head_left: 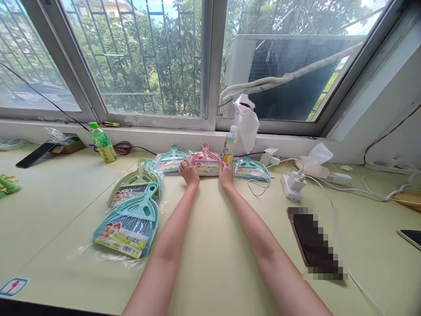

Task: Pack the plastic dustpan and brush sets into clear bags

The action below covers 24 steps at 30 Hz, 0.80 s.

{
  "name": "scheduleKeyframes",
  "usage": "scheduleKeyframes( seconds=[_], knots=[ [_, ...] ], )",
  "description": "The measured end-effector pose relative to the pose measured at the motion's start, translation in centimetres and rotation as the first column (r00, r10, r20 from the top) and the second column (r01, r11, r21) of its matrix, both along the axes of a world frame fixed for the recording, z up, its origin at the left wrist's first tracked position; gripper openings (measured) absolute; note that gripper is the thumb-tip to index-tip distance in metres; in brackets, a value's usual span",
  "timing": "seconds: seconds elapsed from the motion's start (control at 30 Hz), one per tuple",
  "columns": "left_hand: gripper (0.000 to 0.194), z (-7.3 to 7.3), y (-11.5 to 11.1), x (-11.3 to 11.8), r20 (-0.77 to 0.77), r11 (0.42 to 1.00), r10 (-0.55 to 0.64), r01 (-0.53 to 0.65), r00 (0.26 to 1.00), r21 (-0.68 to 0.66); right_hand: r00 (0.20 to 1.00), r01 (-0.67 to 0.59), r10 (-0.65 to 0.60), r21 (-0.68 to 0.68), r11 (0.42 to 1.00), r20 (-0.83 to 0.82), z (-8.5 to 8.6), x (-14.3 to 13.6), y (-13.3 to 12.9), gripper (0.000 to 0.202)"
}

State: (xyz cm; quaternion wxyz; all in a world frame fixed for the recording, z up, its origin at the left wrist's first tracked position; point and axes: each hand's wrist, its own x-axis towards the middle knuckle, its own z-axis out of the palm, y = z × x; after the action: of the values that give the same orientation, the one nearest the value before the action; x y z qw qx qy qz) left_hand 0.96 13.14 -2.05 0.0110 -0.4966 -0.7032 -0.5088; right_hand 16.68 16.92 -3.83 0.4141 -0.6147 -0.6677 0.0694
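Both my hands reach to the back of the table, one on each side of a pink dustpan-and-brush set (206, 166) in clear wrapping. My left hand (190, 172) grips its left edge with curled fingers, and my right hand (226, 174) grips its right edge. Left of it lies a wrapped blue set (173, 160); to the right of my right hand is another blue set (250, 168), with a thin white cable across it. Nearer on the left, a green set (136, 180) and a light-blue set (131, 224) overlap in a pile.
A green-capped bottle (103, 142) stands back left, a clear bottle (230, 144) behind my right hand. On the right are a power strip (292, 188), white cables and a phone (312, 241). A window sill (158, 131) bounds the table's back.
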Motion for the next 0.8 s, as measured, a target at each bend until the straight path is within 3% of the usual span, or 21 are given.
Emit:
scheduleKeyframes(
  seconds=[0.1,0.17,0.23,0.3,0.4,0.47,0.6,0.7,0.8],
  knots=[
    [0.047,0.0,-0.5,0.6,-0.193,0.973,-0.176,0.200,0.965,0.111,1.000,0.002,-0.002,0.010,1.000,0.031,0.1,0.1,0.7,0.041],
    [0.043,-0.3,-0.5,0.8,-0.314,0.912,-0.379,0.408,0.870,0.029,0.999,-0.005,0.005,0.008,1.000,0.053,0.2,0.1,0.8,0.041],
    [0.038,-0.8,-0.2,1.0,-0.382,0.844,-0.528,0.520,0.759,-0.133,0.998,-0.010,0.011,-0.002,1.000,0.068,0.3,0.2,0.7,0.039],
    [0.037,-1.3,0.3,1.2,-0.419,0.821,-0.569,0.519,0.708,-0.239,0.999,0.001,-0.002,0.015,1.000,0.054,0.6,0.4,0.1,0.038],
    [0.039,-1.5,0.5,1.2,-0.434,0.843,-0.537,0.477,0.723,-0.249,0.996,0.026,-0.036,0.119,0.993,0.085,1.1,1.3,-1.4,0.041],
    [0.040,-1.4,0.4,1.2,-0.411,0.842,-0.539,0.482,0.735,-0.243,0.978,-0.003,-0.031,0.161,0.987,0.208,1.2,2.5,-2.6,0.042],
    [0.044,-1.3,0.3,1.4,-0.376,0.831,-0.556,0.493,0.741,-0.258,0.910,0.000,-0.015,0.035,0.999,0.414,0.6,5.0,-4.0,0.048],
    [0.051,-1.5,0.2,1.7,-0.363,0.822,-0.569,0.506,0.738,-0.261,0.909,0.067,-0.035,-0.062,0.996,0.416,0.0,6.3,-3.7,0.049],
    [0.055,-1.7,0.0,1.7,-0.359,0.803,-0.595,0.532,0.719,-0.266,0.902,0.063,-0.046,-0.027,0.998,0.428,-0.1,6.8,-2.8,0.044]
  ],
)
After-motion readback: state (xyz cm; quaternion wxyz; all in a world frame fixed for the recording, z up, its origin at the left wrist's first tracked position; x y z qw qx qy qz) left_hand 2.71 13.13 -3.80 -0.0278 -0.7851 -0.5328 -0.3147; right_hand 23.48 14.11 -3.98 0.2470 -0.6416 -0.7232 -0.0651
